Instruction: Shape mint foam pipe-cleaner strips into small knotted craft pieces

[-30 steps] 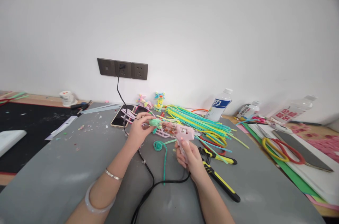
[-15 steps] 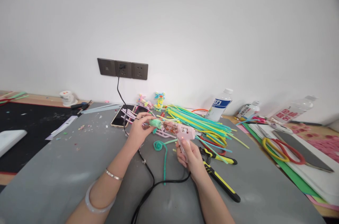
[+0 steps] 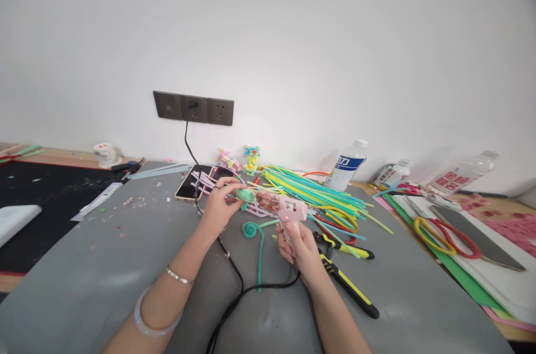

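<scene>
My right hand (image 3: pixel 299 245) is wrapped round the handle of a pink glue gun (image 3: pixel 293 210), whose stained front end points left. Between the fingertips of my left hand (image 3: pixel 224 199) is a small green pipe-cleaner piece (image 3: pixel 245 195). The gun's tip is right beside this piece; whether they touch I cannot tell. Below them a teal pipe cleaner (image 3: pixel 250 230) with a coiled end lies on the grey mat (image 3: pixel 138 281). Yellow-and-black pliers (image 3: pixel 349 287) rest just right of my right hand.
Yellow and teal pipe cleaners (image 3: pixel 310 189) are heaped behind the gun. A black cord (image 3: pixel 238 298) crosses the mat. A phone (image 3: pixel 188 186) and two small figures, one of them yellow and blue (image 3: pixel 252 159), sit near the wall. A bottle (image 3: pixel 347 167) and scissors (image 3: pixel 448 237) are at the right.
The glue gun has shifted very slightly left in my right hand's grip. My left hand keeps its hold on the green piece, almost unmoved.
</scene>
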{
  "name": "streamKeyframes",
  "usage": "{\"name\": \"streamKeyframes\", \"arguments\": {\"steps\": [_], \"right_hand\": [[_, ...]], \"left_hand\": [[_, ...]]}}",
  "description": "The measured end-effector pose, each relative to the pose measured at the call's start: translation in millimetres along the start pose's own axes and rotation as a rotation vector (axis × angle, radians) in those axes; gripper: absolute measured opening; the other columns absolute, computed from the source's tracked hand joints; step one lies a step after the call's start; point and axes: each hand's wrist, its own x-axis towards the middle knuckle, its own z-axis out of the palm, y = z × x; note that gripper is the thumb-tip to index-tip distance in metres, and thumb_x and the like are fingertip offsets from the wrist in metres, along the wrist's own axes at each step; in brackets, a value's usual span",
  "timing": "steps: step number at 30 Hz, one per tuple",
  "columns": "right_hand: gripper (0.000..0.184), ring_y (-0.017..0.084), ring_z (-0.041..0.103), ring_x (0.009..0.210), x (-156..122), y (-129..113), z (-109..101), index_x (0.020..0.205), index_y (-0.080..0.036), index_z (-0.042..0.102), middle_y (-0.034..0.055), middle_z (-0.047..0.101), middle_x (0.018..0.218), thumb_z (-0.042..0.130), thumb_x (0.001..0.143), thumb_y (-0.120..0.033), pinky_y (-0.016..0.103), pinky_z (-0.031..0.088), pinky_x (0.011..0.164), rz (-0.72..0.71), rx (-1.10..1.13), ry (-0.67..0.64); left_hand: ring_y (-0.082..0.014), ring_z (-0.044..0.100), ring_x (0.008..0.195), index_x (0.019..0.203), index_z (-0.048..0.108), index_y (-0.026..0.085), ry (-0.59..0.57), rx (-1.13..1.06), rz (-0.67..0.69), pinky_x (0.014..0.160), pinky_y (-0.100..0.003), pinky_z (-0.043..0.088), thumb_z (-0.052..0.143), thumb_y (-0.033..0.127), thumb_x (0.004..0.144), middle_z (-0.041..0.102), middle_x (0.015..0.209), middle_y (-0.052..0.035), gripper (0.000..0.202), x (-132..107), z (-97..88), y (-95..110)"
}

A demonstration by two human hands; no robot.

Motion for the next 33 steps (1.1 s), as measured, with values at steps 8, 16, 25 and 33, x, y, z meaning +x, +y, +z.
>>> {"name": "streamKeyframes", "arguments": {"steps": [8, 16, 25, 33], "right_hand": [[0.048, 0.003, 0.024, 0.034, 1.3, 1.2, -1.4, 0.078, -0.016, 0.057, -0.0096, 0.037, 0.045, 0.063, 0.082, -0.064, 0.018, 0.018, 0.036, -0.004, 0.006, 0.019], [0.044, 0.002, 0.025, 0.034, 0.1, -2.7, -0.5, 0.083, -0.018, 0.054, -0.0105, 0.038, 0.047, 0.06, 0.086, -0.061, 0.017, 0.017, 0.036, -0.038, 0.033, 0.02], [0.043, 0.003, 0.024, 0.033, -1.8, -4.1, 0.0, 0.094, -0.016, 0.058, -0.0107, 0.039, 0.045, 0.058, 0.087, -0.058, 0.017, 0.018, 0.035, -0.05, 0.056, -0.026], [0.045, 0.003, 0.023, 0.033, -2.8, -3.9, 0.1, 0.088, -0.015, 0.058, -0.0104, 0.039, 0.045, 0.058, 0.087, -0.06, 0.018, 0.016, 0.035, -0.026, 0.035, -0.06]], "left_hand": [[-0.0158, 0.063, 0.084, 0.096, 0.073, 0.021, 0.023, 0.009, 0.009, 0.066, -0.029, 0.062, 0.069, 0.019, 0.077, 0.054, 0.111, -0.0065, 0.02, 0.5, -0.4, -2.0], [-0.0148, 0.064, 0.086, 0.097, 0.071, 0.02, 0.04, -0.036, -0.031, 0.067, -0.026, 0.062, 0.073, 0.023, 0.076, 0.054, 0.113, -0.0061, 0.021, 0.5, -0.7, -4.9], [-0.0132, 0.065, 0.08, 0.095, 0.071, 0.018, 0.031, -0.089, -0.069, 0.065, -0.025, 0.062, 0.075, 0.024, 0.072, 0.055, 0.112, -0.0067, 0.024, 0.7, 1.8, -8.0], [-0.0133, 0.064, 0.076, 0.092, 0.072, 0.018, 0.026, -0.072, -0.05, 0.062, -0.026, 0.062, 0.077, 0.028, 0.072, 0.057, 0.111, -0.0075, 0.023, 0.3, 3.4, -7.5]]}}
